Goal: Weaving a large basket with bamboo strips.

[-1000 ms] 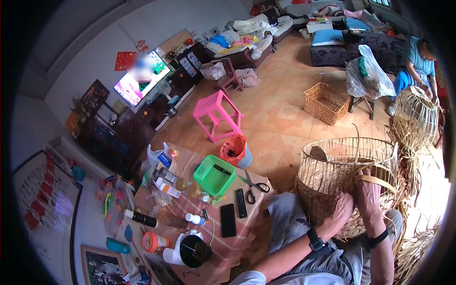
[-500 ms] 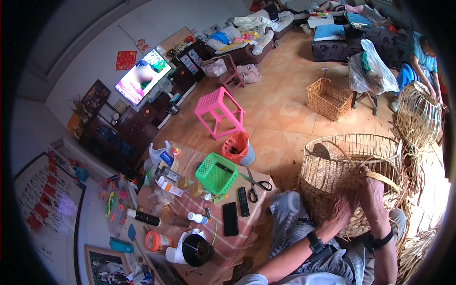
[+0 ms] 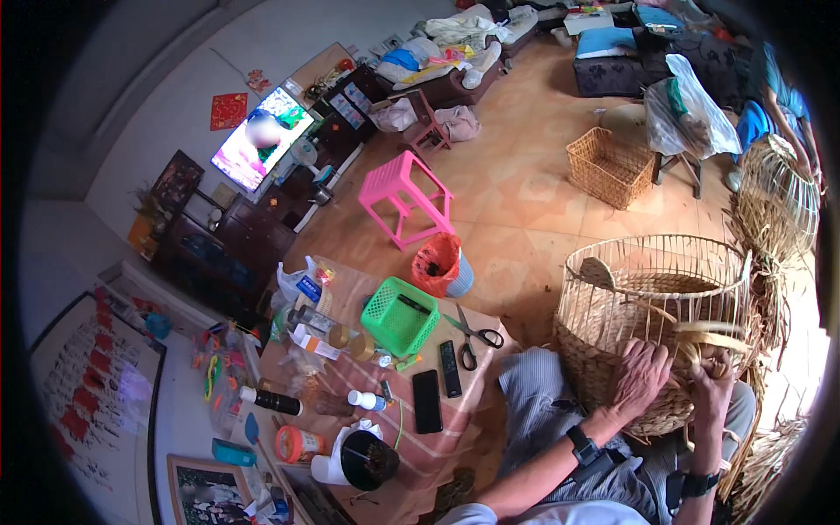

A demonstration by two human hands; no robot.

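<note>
A part-woven basket (image 3: 604,346) is set between the knees (image 3: 742,411), apparently for steadiness, its wall touched by the curled left hand (image 3: 639,378), grip unclear, while a fibre strand (image 3: 700,338) is pinched by the right hand (image 3: 713,378).

Taking the clock from between my left hand (image 3: 643,374) and right hand (image 3: 712,383), the round basket (image 3: 588,359) walls off 12 o'clock, though its open top admits a hand from above. Dry stalks (image 3: 768,306) crowd 1 to 2. My striped trouser leg (image 3: 529,389) bars the low way at 9, the cluttered table (image 3: 464,411) beyond it. At 11, floor (image 3: 516,201) runs free between the pink stool (image 3: 398,185) at 10 and the rectangular basket (image 3: 591,175) near 12.
</note>
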